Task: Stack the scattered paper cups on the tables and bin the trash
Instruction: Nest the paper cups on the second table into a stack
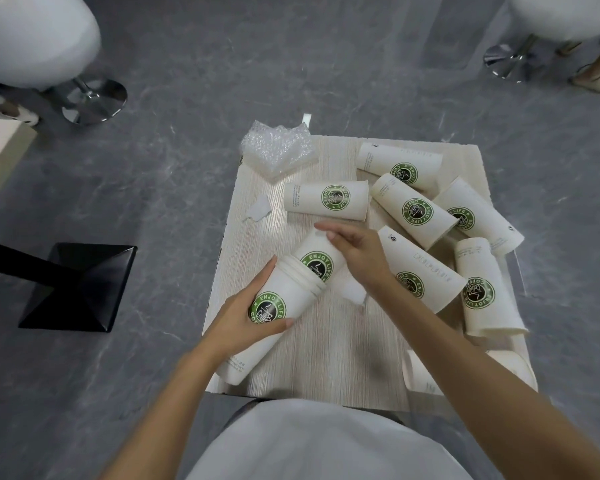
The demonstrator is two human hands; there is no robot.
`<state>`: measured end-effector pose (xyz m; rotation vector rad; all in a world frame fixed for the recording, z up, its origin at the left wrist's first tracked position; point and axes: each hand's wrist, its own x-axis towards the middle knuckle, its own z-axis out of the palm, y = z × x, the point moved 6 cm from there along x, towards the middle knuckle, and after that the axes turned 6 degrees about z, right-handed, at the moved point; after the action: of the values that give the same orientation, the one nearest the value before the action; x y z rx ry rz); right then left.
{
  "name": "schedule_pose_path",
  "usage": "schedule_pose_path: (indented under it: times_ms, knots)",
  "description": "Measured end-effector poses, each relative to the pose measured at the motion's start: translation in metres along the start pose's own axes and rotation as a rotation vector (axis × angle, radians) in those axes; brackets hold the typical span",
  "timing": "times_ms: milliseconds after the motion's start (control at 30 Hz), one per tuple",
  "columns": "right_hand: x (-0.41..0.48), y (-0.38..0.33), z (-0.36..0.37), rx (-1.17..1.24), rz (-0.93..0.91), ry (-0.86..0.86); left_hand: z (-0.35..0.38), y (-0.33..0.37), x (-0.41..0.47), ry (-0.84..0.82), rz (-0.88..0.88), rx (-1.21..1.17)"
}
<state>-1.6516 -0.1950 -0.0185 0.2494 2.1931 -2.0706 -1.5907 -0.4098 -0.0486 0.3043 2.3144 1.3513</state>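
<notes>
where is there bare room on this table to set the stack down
Best patch: the near middle of the table, between the stack in the left hand and the right forearm. A smaller strip lies along the left edge, between the bubble wrap and the stack, apart from a paper scrap. The right half is crowded with loose cups.

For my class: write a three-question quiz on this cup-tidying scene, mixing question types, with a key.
1. True or false: the left hand grips the nested stack of cups.
2. What sits at the far left corner of the table? A bubble wrap, B a spoon, C a plate.
3. Do the loose cups stand upright or lie on their sides?
Key: 1 true; 2 A; 3 on their sides.
</notes>
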Motion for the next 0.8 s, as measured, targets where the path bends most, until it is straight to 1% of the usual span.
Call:
schedule_pose_path:
  times_ms: [233,433,633,800]
  knots:
    - [-0.012,0.010,0.015,-0.075,0.013,-0.064,0.004,0.002,-0.003,-0.001,-0.003,0.018]
    - [-0.019,0.011,0.016,-0.070,0.044,-0.057,0.005,0.003,-0.002,0.009,0.015,0.028]
    - [-0.031,0.015,0.033,-0.057,0.061,-0.099,0.007,0.004,0.000,0.018,0.045,0.063]
    - [-0.029,0.015,0.036,-0.079,0.072,-0.136,0.009,0.001,0.002,0.026,0.038,0.039]
